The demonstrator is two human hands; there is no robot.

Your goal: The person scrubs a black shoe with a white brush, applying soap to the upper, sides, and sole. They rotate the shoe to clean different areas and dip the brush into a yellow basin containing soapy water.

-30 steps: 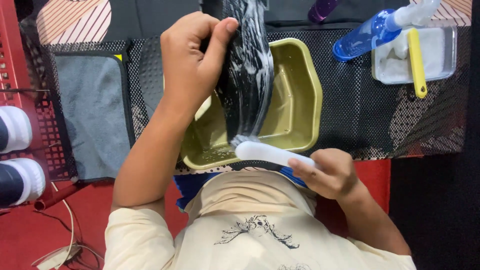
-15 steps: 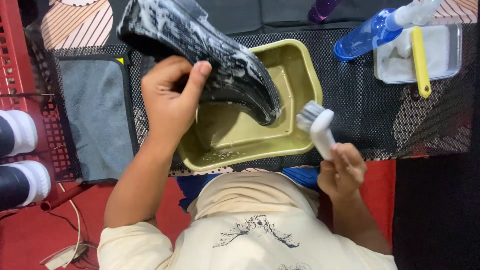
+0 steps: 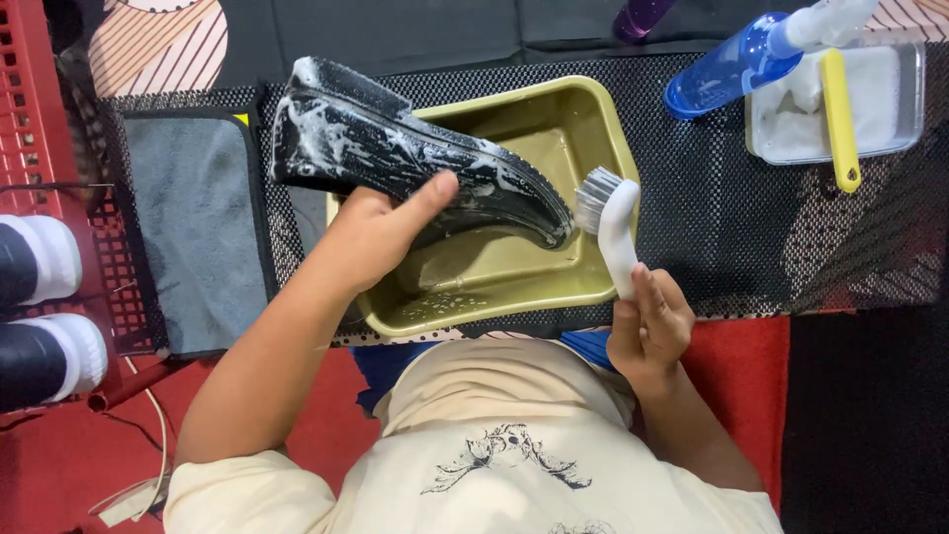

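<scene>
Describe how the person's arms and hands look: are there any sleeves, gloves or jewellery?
Both arms are bare from the short cream sleeves down. The left hand and right hand wear no gloves, and no rings, watch or bracelets show. The sleeves belong to a cream T-shirt with a dark printed drawing.

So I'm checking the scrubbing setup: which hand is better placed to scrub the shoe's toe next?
Probably the right hand: it holds the brush, bristles right beside the soapy shoe toe. The left hand is busy gripping the shoe over the basin.

The shoe (image 3: 415,168) hides the far left part of the basin (image 3: 583,129), and the left hand (image 3: 381,232) covers the shoe's near side. Beyond the basin, the purple bottle (image 3: 643,15) and spray bottle (image 3: 756,54) are cut off by the top edge.
</scene>
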